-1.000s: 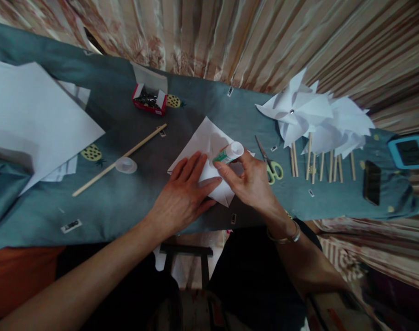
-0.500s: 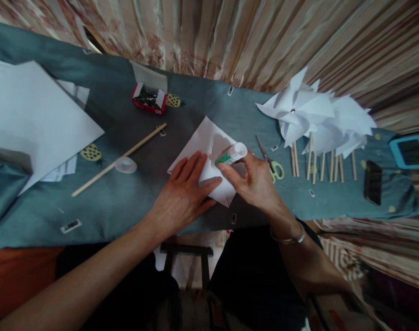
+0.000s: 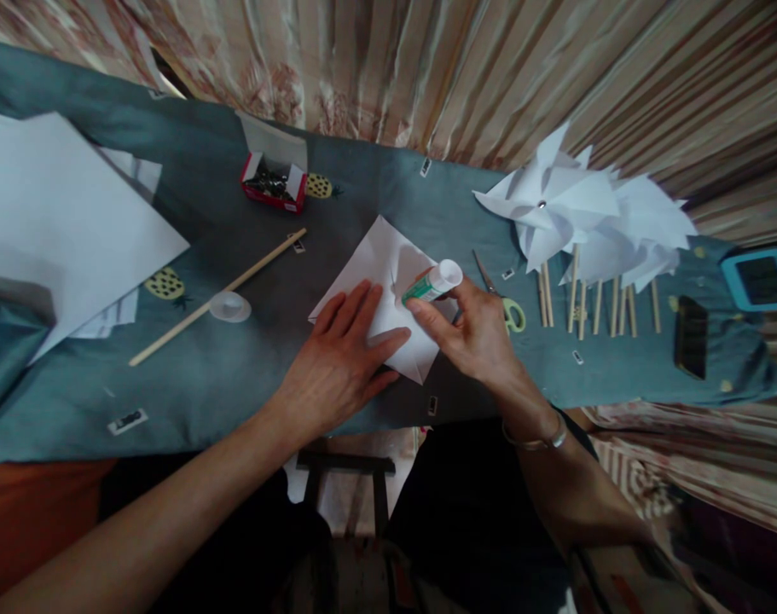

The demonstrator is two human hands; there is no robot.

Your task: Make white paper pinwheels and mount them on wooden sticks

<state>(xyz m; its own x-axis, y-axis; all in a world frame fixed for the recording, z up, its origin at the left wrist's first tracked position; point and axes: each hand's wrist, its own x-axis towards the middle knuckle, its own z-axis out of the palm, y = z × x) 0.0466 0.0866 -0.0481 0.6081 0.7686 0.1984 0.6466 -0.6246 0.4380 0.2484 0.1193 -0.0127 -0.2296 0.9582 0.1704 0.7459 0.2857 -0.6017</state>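
The left hand point(image 3: 340, 362) lies flat, pinning the folded white paper square point(image 3: 388, 264) steady, while the right hand point(image 3: 474, 337) clasps a green-and-white glue stick point(image 3: 431, 283), tip down on it.

you have two hands at work: your left hand point(image 3: 337, 362) and your right hand point(image 3: 474, 333). you have one glue stick point(image 3: 431, 284), one folded white paper square point(image 3: 381, 264) and one clear cap point(image 3: 229, 306) lying loose. one single wooden stick point(image 3: 215, 298) lies alone on the cloth. one red box of pins point(image 3: 273, 183) sits farther back. you have one pair of green-handled scissors point(image 3: 501, 303). there is one heap of finished white pinwheels point(image 3: 586, 213); how many lie in it you cannot tell, as they overlap. under it you can count about seven pinwheel sticks point(image 3: 596, 307). one large white sheet point(image 3: 61, 213) lies at your left, with more sheets beneath, uncountable. one dark phone point(image 3: 690, 338) and one blue-framed device point(image 3: 759, 281) lie at your right.
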